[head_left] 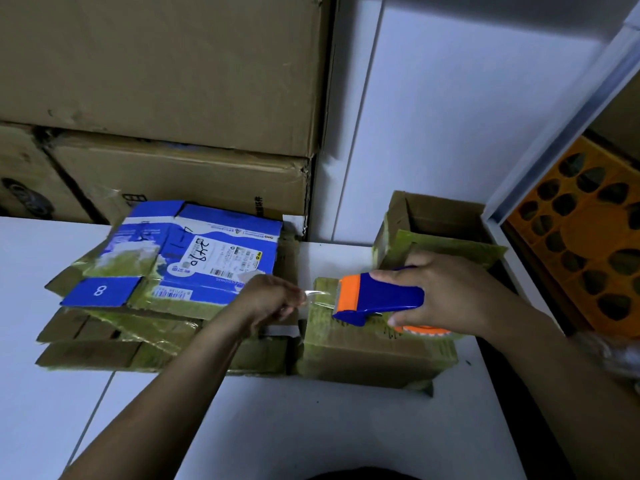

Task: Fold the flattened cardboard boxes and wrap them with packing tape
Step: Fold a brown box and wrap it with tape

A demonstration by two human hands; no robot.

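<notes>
An open brown cardboard box [398, 216] stands at the back right of the white table [311, 427], its top flaps spread. Its inside is in shadow, and its contents cannot be made out. In front of it sits a closed, folded brown cardboard box [363, 355], glossy with tape.

The blue-and-orange plastic tape dispenser [381, 296] hovers just over the top of this closed box. Its long axis runs left to right. The orange cutter end points left and the roll with its orange hub [419, 329] sits at the right. The right hand [450, 292] grips the handle, with the fingers curled over it and the thumb underneath. The left hand [268, 299] pinches the free end of a clear strip of packing tape [317, 295], which stretches from the cutter leftward to its fingertips.

To the left lies a pile of flattened brown cardboard boxes [114, 351], and a flattened blue-and-white printed carton [214, 251] rests on top of it. Large brown cartons [156, 64] are stacked behind the table. An orange perforated plastic crate [588, 244] stands beyond the table's right edge.
</notes>
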